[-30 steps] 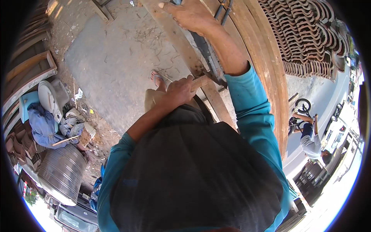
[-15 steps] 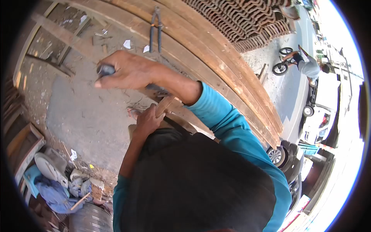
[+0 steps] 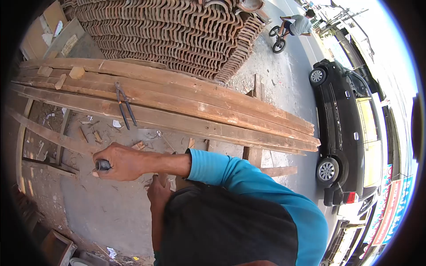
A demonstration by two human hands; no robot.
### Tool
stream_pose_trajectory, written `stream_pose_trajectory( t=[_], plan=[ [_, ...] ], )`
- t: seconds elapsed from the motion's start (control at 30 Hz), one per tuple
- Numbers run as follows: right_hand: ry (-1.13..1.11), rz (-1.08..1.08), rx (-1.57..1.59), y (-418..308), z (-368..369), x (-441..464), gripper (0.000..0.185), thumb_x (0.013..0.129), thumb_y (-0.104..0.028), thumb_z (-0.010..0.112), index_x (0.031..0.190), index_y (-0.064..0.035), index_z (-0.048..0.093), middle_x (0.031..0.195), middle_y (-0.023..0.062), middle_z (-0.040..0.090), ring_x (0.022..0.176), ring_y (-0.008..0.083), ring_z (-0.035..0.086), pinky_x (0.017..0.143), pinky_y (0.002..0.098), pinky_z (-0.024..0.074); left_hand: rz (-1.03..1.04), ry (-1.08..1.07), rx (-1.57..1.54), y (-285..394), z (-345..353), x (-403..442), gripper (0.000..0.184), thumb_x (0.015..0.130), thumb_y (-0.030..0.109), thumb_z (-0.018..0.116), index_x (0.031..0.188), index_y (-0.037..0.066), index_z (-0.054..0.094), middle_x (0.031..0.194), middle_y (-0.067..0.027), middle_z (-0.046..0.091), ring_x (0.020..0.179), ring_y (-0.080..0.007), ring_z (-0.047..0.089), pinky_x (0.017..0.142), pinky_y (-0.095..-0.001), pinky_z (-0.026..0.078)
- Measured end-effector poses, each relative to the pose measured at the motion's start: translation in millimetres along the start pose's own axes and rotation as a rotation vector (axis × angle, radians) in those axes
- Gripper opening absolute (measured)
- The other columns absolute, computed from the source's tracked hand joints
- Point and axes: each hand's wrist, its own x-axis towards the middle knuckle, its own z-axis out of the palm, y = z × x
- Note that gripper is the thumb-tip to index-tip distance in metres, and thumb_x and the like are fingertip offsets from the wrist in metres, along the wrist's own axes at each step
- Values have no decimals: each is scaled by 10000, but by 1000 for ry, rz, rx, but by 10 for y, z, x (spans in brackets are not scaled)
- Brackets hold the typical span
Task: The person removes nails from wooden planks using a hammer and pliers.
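My right hand (image 3: pixel 122 164) is closed around a tool with a dark, rounded handle (image 3: pixel 103 165). The handle's butt sticks out of the fist, and the working end is hidden behind my forearm. Below that forearm, my left hand (image 3: pixel 159 189) is closed on a small piece of wood (image 3: pixel 162 178), partly hidden by my arm and shirt. Above my right hand, a pair of pincers (image 3: pixel 120 99) with dark handles lies across the long wooden beams (image 3: pixel 191 99).
Stacked clay roof tiles (image 3: pixel 168 35) stand behind the beams. A wooden frame (image 3: pixel 62 137) lies at the left on the littered ground. A black car (image 3: pixel 346 119) stands at the right, and a person (image 3: pixel 299 24) rides a bicycle along the road.
My view has swung, bringing more of the beams, tiles and black car into sight. Both hands keep their grips, and the right forearm now lies more level. The cyclist appears farther up the frame.
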Motion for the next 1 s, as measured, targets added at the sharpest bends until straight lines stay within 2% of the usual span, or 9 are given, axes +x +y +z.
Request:
stream_pose_trajectory(
  t=[0.1, 0.17, 0.23, 0.3, 0.47, 0.53, 0.7, 0.93, 1.0],
  plan=[
    [29, 27, -33, 261, 467, 239, 288, 869, -242, 687, 848, 42, 644, 831, 287, 658, 863, 477, 655, 773, 517, 514, -21, 35, -155, -56, 268, -51, 669, 886, 374, 680, 1365, -38, 460, 1067, -326, 677, 1025, -524, 643, 886, -582, 498],
    [185, 57, -34, 288, 400, 339, 330, 854, -303, 709, 870, 26, 678, 827, 300, 667, 831, 503, 648, 752, 517, 533, -55, 75, -78, 97, 138, -143, 485, 911, 339, 668, 1172, -43, 523, 986, -307, 687, 999, -490, 662, 869, -566, 511],
    [304, 158, -98, 152, 68, 114, 335, 890, -305, 734, 857, 24, 680, 685, 188, 644, 604, 262, 606, 606, 410, 495, -66, 65, -82, 93, 126, -136, 451, 932, 373, 656, 1109, -17, 516, 943, -306, 687, 931, -494, 674, 836, -579, 516],
    [338, 127, -117, 145, 25, 58, 327, 897, -294, 744, 837, 19, 668, 628, 112, 597, 589, 163, 499, 585, 365, 462, -68, 112, -103, 77, 188, -137, 456, 936, 387, 653, 1106, -12, 510, 927, -310, 685, 912, -499, 675, 820, -583, 517],
    [220, 107, -190, 441, 272, 399, 371, 896, -298, 760, 814, 41, 634, 599, 65, 581, 598, 176, 541, 618, 378, 471, -84, 116, -133, 37, 308, -137, 438, 924, 356, 669, 1131, 6, 505, 928, -281, 710, 900, -457, 710, 824, -556, 549],
    [346, -83, -209, 501, 228, 414, 274, 946, -272, 727, 856, -17, 682, 600, 23, 544, 557, 112, 482, 513, 351, 387, -109, 83, -142, 116, 270, -185, 450, 933, 370, 658, 1150, 10, 498, 929, -285, 710, 910, -457, 710, 829, -554, 551],
    [473, 201, 17, 101, 142, 51, 262, 917, -209, 742, 789, -1, 646, 573, 29, 502, 544, 102, 443, 501, 333, 372, -151, 83, -156, 144, 231, -221, 456, 954, 395, 629, 1171, 14, 505, 960, -287, 716, 929, -482, 706, 842, -570, 548],
    [423, -178, -176, 201, 53, 105, 201, 946, -149, 722, 846, 7, 643, 641, 25, 539, 595, 83, 478, 512, 310, 386, -196, 150, -148, 199, 258, -99, 451, 942, 401, 649, 1137, 15, 522, 925, -275, 720, 910, -445, 722, 821, -556, 563],
    [449, 120, 54, 5, 86, -29, 223, 960, -181, 720, 838, -10, 646, 651, -13, 537, 593, 56, 472, 514, 270, 381, -149, 167, -206, 177, 326, -202, 448, 947, 403, 649, 1085, -6, 529, 874, -288, 701, 878, -483, 697, 794, -589, 533]
  ],
)
